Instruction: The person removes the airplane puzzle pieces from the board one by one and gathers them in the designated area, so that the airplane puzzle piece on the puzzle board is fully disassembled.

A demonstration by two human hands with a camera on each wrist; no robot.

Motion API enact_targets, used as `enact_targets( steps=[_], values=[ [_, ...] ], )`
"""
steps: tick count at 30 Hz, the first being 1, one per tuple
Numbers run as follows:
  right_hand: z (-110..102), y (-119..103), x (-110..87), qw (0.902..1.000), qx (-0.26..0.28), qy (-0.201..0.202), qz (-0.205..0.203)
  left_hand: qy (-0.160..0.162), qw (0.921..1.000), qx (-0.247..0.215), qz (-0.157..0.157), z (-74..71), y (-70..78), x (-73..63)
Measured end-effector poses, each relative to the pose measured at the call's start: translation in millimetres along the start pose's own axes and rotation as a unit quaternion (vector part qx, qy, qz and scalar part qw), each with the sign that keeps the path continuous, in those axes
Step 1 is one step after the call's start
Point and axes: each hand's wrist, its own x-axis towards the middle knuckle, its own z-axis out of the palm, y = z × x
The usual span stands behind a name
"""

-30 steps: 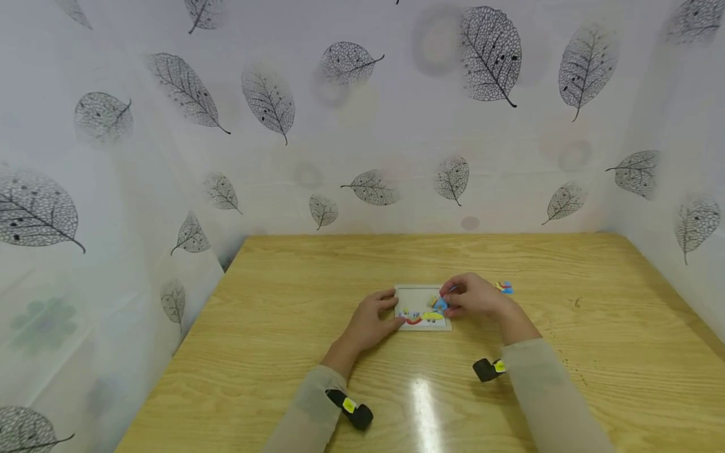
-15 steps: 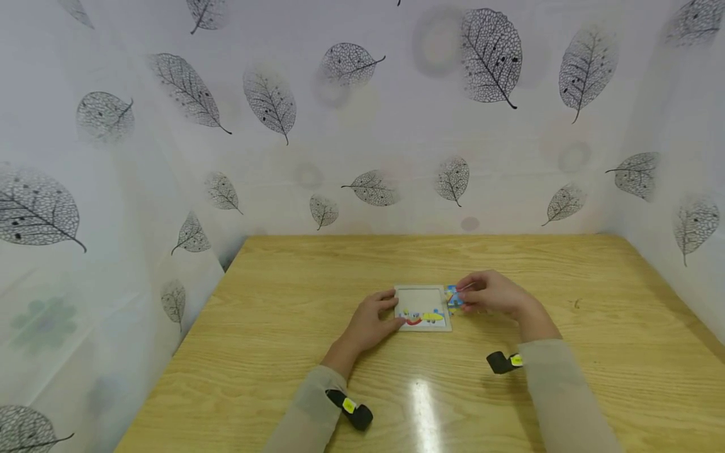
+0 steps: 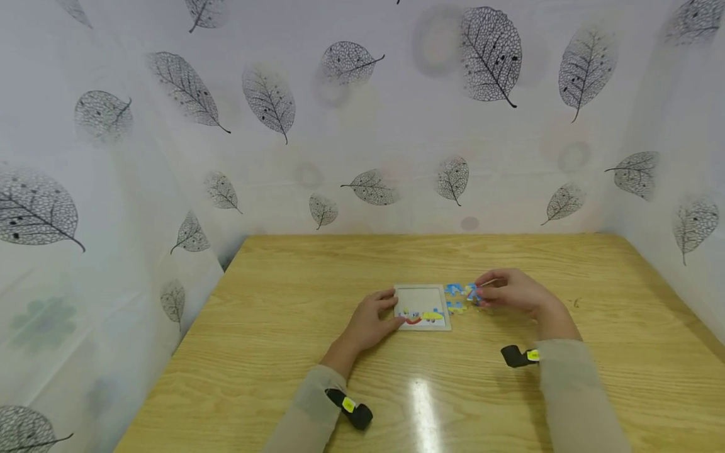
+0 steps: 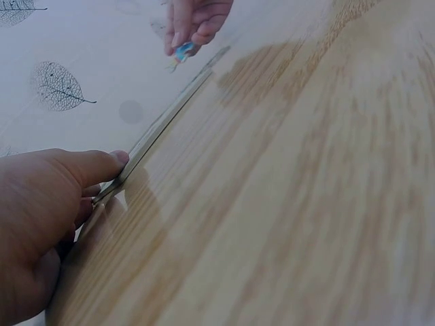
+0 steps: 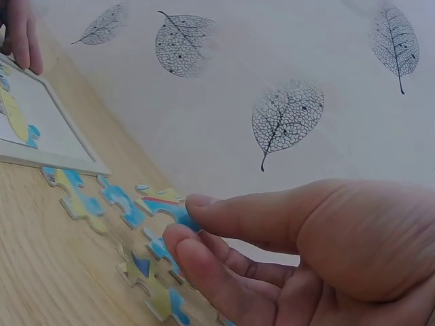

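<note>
My left hand (image 3: 370,321) grips the left edge of a white jigsaw puzzle frame (image 3: 447,321), its thumb (image 4: 119,157) on the rim in the left wrist view. Joined pieces with yellow and red print (image 3: 430,316) lie along the frame's near side; the rest of its inside shows a bare pale base. To the right of the frame, my right hand (image 3: 518,292) pinches a puzzle piece (image 5: 170,207) between thumb and fingers. That piece is blue and yellow with a red stripe, held above the loose pieces. Fingers partly hide it.
Several loose puzzle pieces (image 5: 80,197) lie on the wooden table (image 3: 283,302) just right of the frame, some partly behind the right hand. A white sheet with leaf prints (image 3: 374,126) hangs at the back and sides. Each wrist carries a black camera (image 3: 357,415).
My right hand has moved right, from over the frame to beyond its right side, with a puzzle piece in the fingers. Loose pieces beside the frame have come into sight. The left hand stays put.
</note>
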Motion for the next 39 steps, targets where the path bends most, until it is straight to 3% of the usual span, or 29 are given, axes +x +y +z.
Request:
enact_targets(
  steps=[13, 25, 39],
  values=[
    [-21, 11, -13.7, 0.9993, -0.020, 0.024, 0.019, 0.000, 1.0000, 0.002, 0.002, -0.4, 0.7, -1.1],
    [-34, 16, -25.6, 0.9971, 0.012, 0.039, 0.063, -0.001, 1.0000, 0.004, -0.001, -0.3, 1.6, -1.0],
    [-33, 13, -31.2, 0.9888, -0.081, 0.073, 0.102, 0.010, 0.9999, 0.001, 0.012, 1.3, -0.1, -0.5]
  ],
)
